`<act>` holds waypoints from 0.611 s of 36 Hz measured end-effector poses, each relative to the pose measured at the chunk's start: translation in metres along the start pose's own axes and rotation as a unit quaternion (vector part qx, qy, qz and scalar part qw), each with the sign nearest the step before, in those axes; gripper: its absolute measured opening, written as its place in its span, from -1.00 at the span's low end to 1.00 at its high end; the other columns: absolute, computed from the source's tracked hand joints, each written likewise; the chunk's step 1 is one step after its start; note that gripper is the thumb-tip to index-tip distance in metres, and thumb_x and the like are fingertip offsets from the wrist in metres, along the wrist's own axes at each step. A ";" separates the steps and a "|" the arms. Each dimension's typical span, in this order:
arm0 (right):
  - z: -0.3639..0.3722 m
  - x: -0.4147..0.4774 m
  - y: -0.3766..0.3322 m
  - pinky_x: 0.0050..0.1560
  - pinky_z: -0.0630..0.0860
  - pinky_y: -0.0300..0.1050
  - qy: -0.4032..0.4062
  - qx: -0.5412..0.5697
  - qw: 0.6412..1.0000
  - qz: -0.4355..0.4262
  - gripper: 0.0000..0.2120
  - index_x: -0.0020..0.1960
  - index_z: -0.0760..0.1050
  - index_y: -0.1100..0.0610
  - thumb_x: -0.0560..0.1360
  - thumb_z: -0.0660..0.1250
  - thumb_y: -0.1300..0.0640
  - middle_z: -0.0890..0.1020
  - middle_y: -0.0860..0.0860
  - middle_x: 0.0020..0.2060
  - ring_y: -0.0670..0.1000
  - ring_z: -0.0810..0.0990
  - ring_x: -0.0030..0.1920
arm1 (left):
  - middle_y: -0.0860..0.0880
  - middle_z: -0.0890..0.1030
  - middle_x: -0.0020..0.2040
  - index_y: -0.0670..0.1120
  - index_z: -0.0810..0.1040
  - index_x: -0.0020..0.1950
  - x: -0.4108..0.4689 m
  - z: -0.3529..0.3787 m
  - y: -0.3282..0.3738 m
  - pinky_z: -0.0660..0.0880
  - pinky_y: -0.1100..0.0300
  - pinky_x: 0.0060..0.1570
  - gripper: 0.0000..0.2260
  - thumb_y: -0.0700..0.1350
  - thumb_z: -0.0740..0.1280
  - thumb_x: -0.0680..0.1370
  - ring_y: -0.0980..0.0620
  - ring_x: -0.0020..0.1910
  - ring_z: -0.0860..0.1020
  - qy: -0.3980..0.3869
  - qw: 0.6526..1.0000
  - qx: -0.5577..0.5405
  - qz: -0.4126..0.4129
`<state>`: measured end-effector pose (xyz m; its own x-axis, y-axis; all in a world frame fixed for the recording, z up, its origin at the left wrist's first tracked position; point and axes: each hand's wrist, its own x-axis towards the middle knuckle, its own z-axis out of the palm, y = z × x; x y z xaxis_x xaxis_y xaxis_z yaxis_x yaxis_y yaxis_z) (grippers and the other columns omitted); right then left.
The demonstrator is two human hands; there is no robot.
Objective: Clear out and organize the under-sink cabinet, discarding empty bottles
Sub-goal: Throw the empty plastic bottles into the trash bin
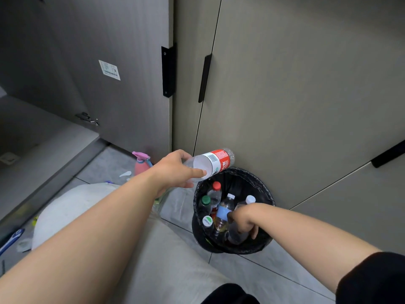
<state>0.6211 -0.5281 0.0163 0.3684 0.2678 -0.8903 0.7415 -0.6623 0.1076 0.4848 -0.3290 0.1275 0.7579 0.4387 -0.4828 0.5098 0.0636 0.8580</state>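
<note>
Bottles (215, 195) crowd the bin (241, 172), caps up and leaning on one another, so there is little loose room for more; that seems to be why both hands are at work here.

The left hand (175, 170) grips a red-label bottle (215, 161) by its near end, thumb on top and fingers curled under. The rest of it sticks out sideways past the knuckles. It looks clear and empty, which would explain the light one-end hold. I cannot tell whether the hidden end is the neck or the base. The bin's far rim lies just below and beyond this grip, so the bottle hangs over the opening, not yet let go.

The right hand (243, 218) is down inside the bin, fingers wrapped round a low bottle (235, 236) that lies under the palm against the near wall. My guess is that it is pushing or shifting this one to open a gap. A white cap stands just past the knuckles and a blue-label bottle touches the thumb side.

Behind the left wrist, a pink spray bottle (141, 164) stands on the floor at the foot of the open cabinet door (109, 106), apart from the bin. It was probably kept aside as something to put back, not thrown away.

The next move calls for tipping the red-label bottle down into whatever gap the right hand makes. Dropped flat across the caps, it could roll off the rim onto the tiles.
</note>
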 end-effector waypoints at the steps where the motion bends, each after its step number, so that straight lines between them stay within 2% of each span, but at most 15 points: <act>1: 0.001 0.000 0.000 0.06 0.66 0.00 -0.001 0.012 1.000 0.001 -0.43 0.56 0.15 0.14 0.61 0.26 0.17 0.36 0.25 0.45 0.06 0.68 -0.32 | -0.12 0.59 0.17 -0.04 0.54 0.20 0.000 0.000 0.000 0.68 0.06 -0.01 -0.55 -0.11 0.62 0.39 -0.07 0.06 0.68 -0.005 1.000 -0.002 0.003; 3: 0.002 -0.003 -0.001 0.09 0.66 -0.05 -0.005 0.038 0.999 0.009 -0.45 0.54 0.19 0.19 0.60 0.27 0.18 0.38 0.25 0.44 0.07 0.74 -0.16 | -0.12 0.60 0.16 -0.04 0.55 0.23 -0.001 0.001 0.001 0.68 0.06 0.02 -0.55 -0.15 0.61 0.40 -0.06 0.07 0.68 -0.018 1.000 -0.001 0.010; 4: 0.001 -0.004 -0.001 0.03 0.67 -0.09 -0.008 0.048 0.999 0.010 -0.47 0.52 0.23 0.23 0.60 0.29 0.18 0.41 0.24 0.43 0.08 0.74 -0.09 | -0.12 0.60 0.15 -0.04 0.56 0.24 -0.002 0.002 0.001 0.67 0.06 0.04 -0.56 -0.16 0.60 0.41 -0.06 0.08 0.67 -0.024 1.000 0.001 0.014; 8: -0.001 -0.006 0.000 -0.38 0.61 -0.26 -0.023 0.059 0.998 0.023 -0.50 0.46 0.32 0.31 0.58 0.34 0.21 0.52 0.21 0.36 0.09 0.71 -0.08 | -0.12 0.64 0.14 -0.06 0.58 0.28 -0.005 0.003 0.004 0.66 0.05 0.09 -0.59 -0.19 0.56 0.45 -0.03 0.09 0.68 -0.043 0.998 0.012 0.033; 10: -0.003 -0.009 0.002 -0.41 0.60 -0.22 -0.031 0.072 0.996 0.037 -0.50 0.45 0.33 0.30 0.59 0.34 0.12 0.60 0.22 0.23 0.09 0.69 -0.20 | -0.14 0.64 0.13 -0.08 0.59 0.27 -0.007 0.003 0.005 0.66 0.05 0.09 -0.60 -0.18 0.56 0.46 -0.05 0.09 0.68 -0.040 0.998 0.017 0.042; 12: -0.011 -0.014 0.006 -0.37 0.59 -0.17 -0.011 0.067 0.997 0.036 -0.54 0.33 0.45 0.17 0.55 0.38 -0.08 0.62 0.12 -0.05 0.03 0.61 -0.32 | -0.16 0.61 0.09 -0.08 0.59 0.24 -0.008 0.004 0.005 0.66 0.02 0.08 -0.61 -0.16 0.57 0.45 -0.09 0.08 0.67 -0.026 0.998 0.031 0.050; 14: -0.023 -0.015 0.013 -0.42 0.50 -0.20 0.052 0.078 0.995 0.029 -0.58 0.06 0.55 0.11 0.46 0.42 -0.23 0.59 0.02 -0.24 -0.01 0.55 -0.38 | -0.14 0.60 0.03 -0.06 0.59 0.20 -0.008 0.005 0.005 0.67 0.00 0.07 -0.63 -0.12 0.58 0.44 -0.11 0.04 0.69 -0.013 0.997 0.053 0.053; 16: -0.036 -0.018 0.020 -0.32 0.46 -0.19 0.158 0.140 0.977 0.018 -0.59 -0.04 0.56 0.11 0.40 0.46 -0.24 0.63 0.03 -0.20 0.04 0.58 -0.31 | -0.14 0.62 0.03 -0.04 0.59 0.18 -0.007 0.006 0.005 0.67 -0.01 0.06 -0.64 -0.07 0.59 0.44 -0.13 0.02 0.70 -0.009 0.996 0.073 0.052; 19: -0.050 -0.028 0.028 -0.11 0.44 -0.12 0.349 0.223 0.910 -0.030 -0.60 0.05 0.44 0.01 0.35 0.52 -0.11 0.58 -0.01 -0.01 0.07 0.59 0.03 | -0.12 0.64 0.01 -0.03 0.59 0.14 -0.006 0.008 0.006 0.67 -0.03 0.05 -0.63 -0.02 0.61 0.41 -0.12 -0.02 0.71 0.000 0.994 0.091 0.052; 22: -0.053 -0.046 0.024 0.04 0.47 -0.01 0.475 0.216 0.849 -0.086 -0.38 0.14 0.29 -0.04 0.25 0.53 -0.19 0.39 -0.04 0.06 0.05 0.43 0.11 | -0.09 0.65 -0.02 -0.03 0.60 0.13 -0.003 0.009 0.009 0.68 0.00 0.02 -0.61 -0.01 0.62 0.39 -0.10 -0.06 0.72 0.030 0.993 0.096 0.060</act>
<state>0.6513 -0.5192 0.0833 0.7136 0.6939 -0.0962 0.6306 -0.6961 -0.3430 0.4904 -0.3380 0.1349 0.7952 0.4856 -0.3630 0.4902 -0.1626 0.8563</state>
